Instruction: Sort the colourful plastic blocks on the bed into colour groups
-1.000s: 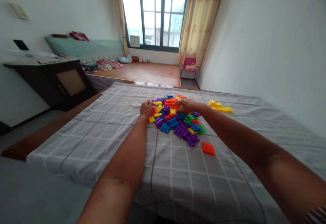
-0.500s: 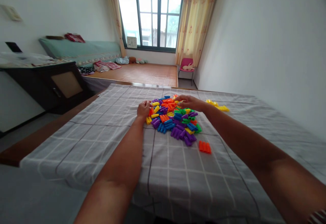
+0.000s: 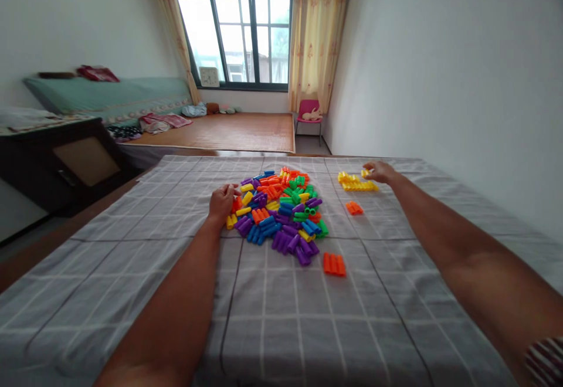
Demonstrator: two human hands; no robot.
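A mixed pile of purple, blue, green, orange and yellow plastic pieces (image 3: 284,211) lies on the grey checked cloth. My left hand (image 3: 223,200) rests at the pile's left edge, its fingers curled against orange and yellow pieces; whether it grips one is hidden. Out to the right, my right hand (image 3: 379,172) pinches a yellow piece (image 3: 365,173) above the right end of a yellow group (image 3: 355,183). Nearer to me than that group lies a small orange piece (image 3: 354,208). Another orange piece (image 3: 334,264) lies in front of the pile.
The cloth (image 3: 281,322) covers the table and has some wrinkles. Beyond it stand a low bed platform (image 3: 237,131) and a pink chair (image 3: 310,111) with a plush toy. A dark cabinet (image 3: 83,155) is at the left, a white wall (image 3: 431,82) at the right.
My right hand has moved from the pile out to the yellow group, now with a yellow piece. A small orange piece now shows near that group. The view has turned slightly right.
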